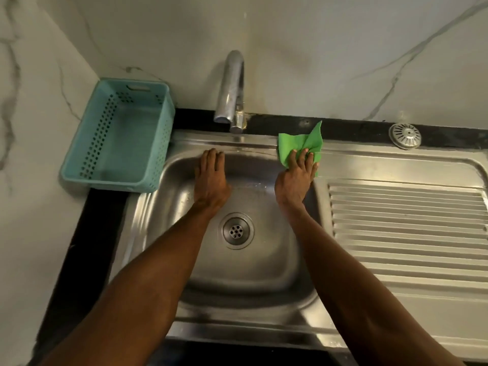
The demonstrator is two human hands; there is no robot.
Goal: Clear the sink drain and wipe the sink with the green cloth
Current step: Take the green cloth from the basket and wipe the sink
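The steel sink [253, 276] fills the middle of the view, with its round drain [237, 230] bare in the basin floor. My right hand [297, 178] presses the green cloth [298, 145] against the basin's far right corner, fingers spread on it. My left hand [211, 178] lies flat on the far rim of the basin, fingers together, holding nothing. The metal drain strainer [405, 135] sits out of the sink on the black ledge at the back right.
A chrome tap [231, 88] rises behind the basin between my hands. An empty teal plastic basket [79, 165] stands on the counter to the left. The ribbed draining board [406, 228] stretches to the right. Marble wall behind.
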